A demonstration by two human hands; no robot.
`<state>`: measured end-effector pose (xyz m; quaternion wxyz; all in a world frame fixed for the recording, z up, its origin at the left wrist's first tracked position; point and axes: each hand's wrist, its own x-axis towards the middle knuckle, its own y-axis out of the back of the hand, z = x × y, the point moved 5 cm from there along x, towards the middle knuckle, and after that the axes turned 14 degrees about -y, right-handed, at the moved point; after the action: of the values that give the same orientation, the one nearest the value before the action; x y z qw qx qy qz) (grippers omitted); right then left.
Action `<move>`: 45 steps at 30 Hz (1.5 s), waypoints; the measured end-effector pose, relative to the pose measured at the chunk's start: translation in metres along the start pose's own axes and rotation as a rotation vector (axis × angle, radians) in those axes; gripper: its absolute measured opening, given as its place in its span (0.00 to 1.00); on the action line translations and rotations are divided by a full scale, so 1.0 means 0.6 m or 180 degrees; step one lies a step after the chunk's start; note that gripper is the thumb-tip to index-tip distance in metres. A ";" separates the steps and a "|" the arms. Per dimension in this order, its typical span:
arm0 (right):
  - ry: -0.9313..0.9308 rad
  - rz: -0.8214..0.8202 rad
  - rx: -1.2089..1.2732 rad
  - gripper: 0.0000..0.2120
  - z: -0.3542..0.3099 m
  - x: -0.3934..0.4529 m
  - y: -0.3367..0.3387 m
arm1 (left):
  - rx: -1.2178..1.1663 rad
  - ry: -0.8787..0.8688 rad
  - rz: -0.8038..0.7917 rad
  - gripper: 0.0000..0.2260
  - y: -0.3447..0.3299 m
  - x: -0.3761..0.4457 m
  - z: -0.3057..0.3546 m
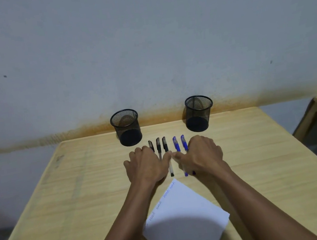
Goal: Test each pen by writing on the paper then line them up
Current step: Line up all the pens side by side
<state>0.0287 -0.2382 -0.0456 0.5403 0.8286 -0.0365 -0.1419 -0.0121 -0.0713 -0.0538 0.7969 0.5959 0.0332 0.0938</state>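
Both hands over pen row, paper nr front edge

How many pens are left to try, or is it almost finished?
It looks almost finished. The paper already has a row of scribbled words along its edge, and five capped pens lie side by side: three black pens and two blue pens. Both cups look empty. The left hand and right hand rest over the pens, seemingly straightening the row. No untested pens are visible.
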 end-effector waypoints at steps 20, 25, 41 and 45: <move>0.0457 -0.0590 -0.0395 0.11 -0.022 0.026 0.009 | -0.0493 0.0047 0.0415 0.13 -0.014 0.037 0.021; 0.0438 -0.0458 0.1001 0.17 -0.013 0.042 0.041 | -0.2363 -0.0071 0.1772 0.12 0.046 0.053 -0.001; 0.0480 0.0875 0.3286 0.19 -0.019 0.172 0.128 | -0.2768 0.0355 0.2474 0.15 0.138 0.156 -0.089; 0.0462 0.0984 0.3011 0.28 -0.006 0.180 0.098 | -0.2638 0.0565 0.2442 0.13 0.107 0.156 -0.098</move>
<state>0.1385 -0.2826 -0.0125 0.1213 0.9754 -0.1814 0.0298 0.0629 0.0192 -0.0038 0.8670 0.1928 -0.1583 0.4313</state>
